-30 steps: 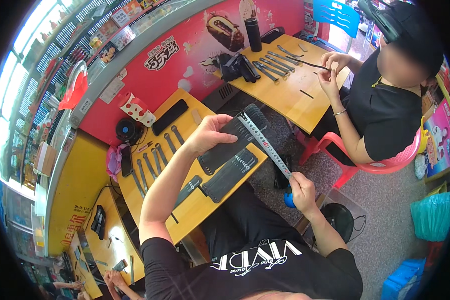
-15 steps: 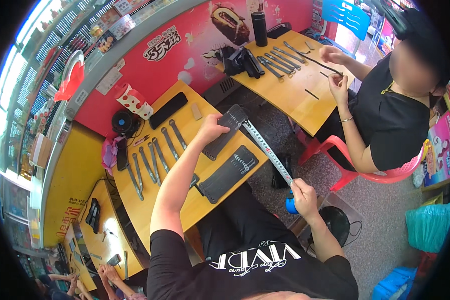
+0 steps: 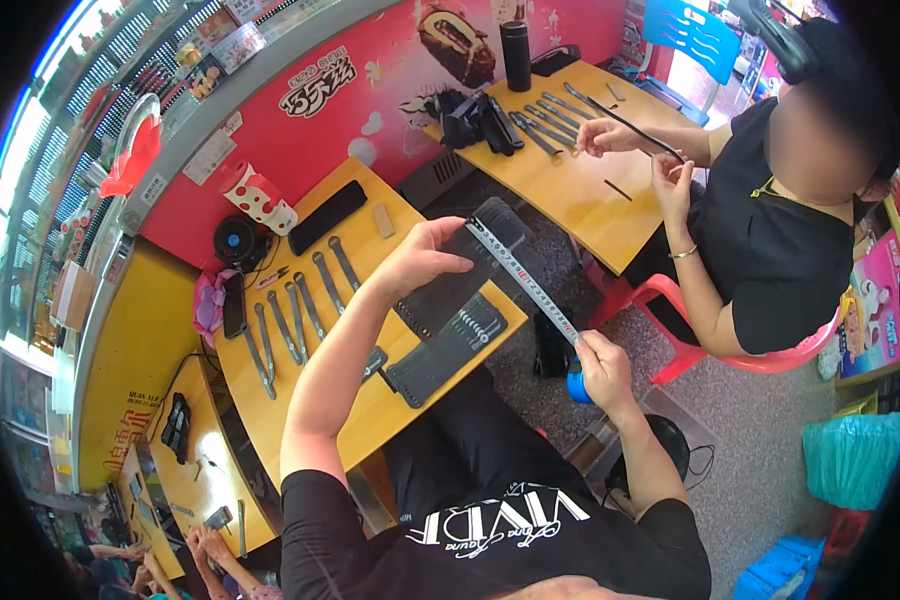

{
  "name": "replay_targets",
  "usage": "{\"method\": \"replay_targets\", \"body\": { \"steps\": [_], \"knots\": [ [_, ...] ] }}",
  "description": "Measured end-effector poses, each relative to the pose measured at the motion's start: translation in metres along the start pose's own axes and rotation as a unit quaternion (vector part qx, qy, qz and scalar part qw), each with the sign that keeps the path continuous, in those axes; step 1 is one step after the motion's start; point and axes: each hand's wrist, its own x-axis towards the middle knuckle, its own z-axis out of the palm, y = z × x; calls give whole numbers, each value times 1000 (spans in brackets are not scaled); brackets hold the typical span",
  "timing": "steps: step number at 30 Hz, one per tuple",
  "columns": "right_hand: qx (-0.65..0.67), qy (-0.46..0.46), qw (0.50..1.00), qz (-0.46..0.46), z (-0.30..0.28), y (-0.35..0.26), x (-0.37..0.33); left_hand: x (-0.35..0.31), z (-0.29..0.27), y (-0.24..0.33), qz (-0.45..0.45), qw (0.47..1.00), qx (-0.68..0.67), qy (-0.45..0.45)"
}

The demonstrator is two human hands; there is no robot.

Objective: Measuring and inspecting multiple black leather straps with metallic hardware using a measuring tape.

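My left hand (image 3: 432,256) grips the upper end of a flat black panel (image 3: 450,292) above the table edge, with the metal tip of a tape measure's blade near its fingers. The pale tape blade (image 3: 526,286) stretches taut, slanting down to the right. At its other end my right hand (image 3: 604,368) is closed around the tape measure, whose blue case (image 3: 578,388) shows below the fingers. A second black panel (image 3: 432,368), with a row of small light marks, lies on the near table corner. Several dark straps with rounded ends (image 3: 292,318) lie left of it.
Behind the straps are a long black case (image 3: 328,217), a small tan block (image 3: 383,221), a black fan (image 3: 238,238) and a red-and-white dotted cup (image 3: 260,198). At right, a person (image 3: 810,220) on a pink chair (image 3: 760,358) handles a black strip over a second table (image 3: 570,190).
The tape's tip has moved left onto the panel by my left hand, and the panel looks tilted flatter. The other person's left-side hand has shifted left along the strip.
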Motion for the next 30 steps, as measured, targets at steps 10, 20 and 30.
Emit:
{"method": "replay_targets", "body": {
  "steps": [10,20,30],
  "knots": [
    [-24,17,1000,-8,-4,3,-14,0,13,-8,-2,1000,1,-5],
    [132,-2,987,96,-12,23,-47,73,-12,-87,-30,952,293,85],
    [21,-7,996,88,0,20,-56,44,-38,-92,-43,941,306,140]
  ]
}}
